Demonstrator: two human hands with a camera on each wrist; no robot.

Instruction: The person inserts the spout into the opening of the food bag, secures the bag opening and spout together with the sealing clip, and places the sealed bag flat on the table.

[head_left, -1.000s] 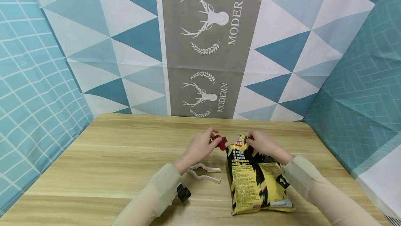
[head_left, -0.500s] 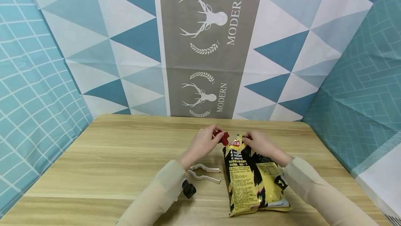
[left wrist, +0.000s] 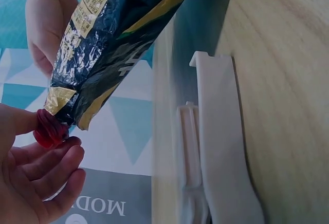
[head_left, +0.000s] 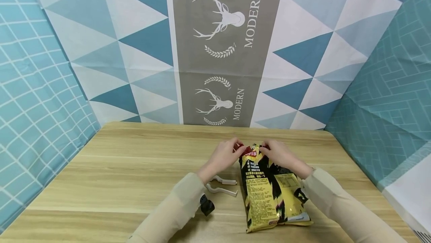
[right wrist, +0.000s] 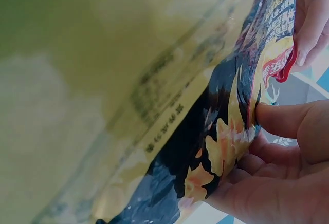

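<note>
A black and yellow snack bag point(head_left: 262, 198) stands tilted on the table with its printed back toward the head camera. My left hand point(head_left: 223, 155) pinches a small red clip point(left wrist: 50, 130) between thumb and fingers. In the left wrist view the clip sits at the bag's top left corner; how far it grips the film cannot be told. My right hand point(head_left: 280, 154) pinches the top edge of the bag to the right of the clip. The right wrist view shows the right thumb point(right wrist: 282, 120) pressing on the film, the fingers behind it.
Two long white plastic arms point(head_left: 222, 190), like an open bag-sealing clip, lie on the wooden table point(head_left: 134, 183) left of the bag. A black wrist camera point(head_left: 207, 205) hangs under the left sleeve. A patterned cloth wall point(head_left: 215, 59) rises behind the table.
My left hand has moved right with the red clip, from beside the bag to its top left corner. The bag has shifted slightly left; my right hand keeps its pinch.
</note>
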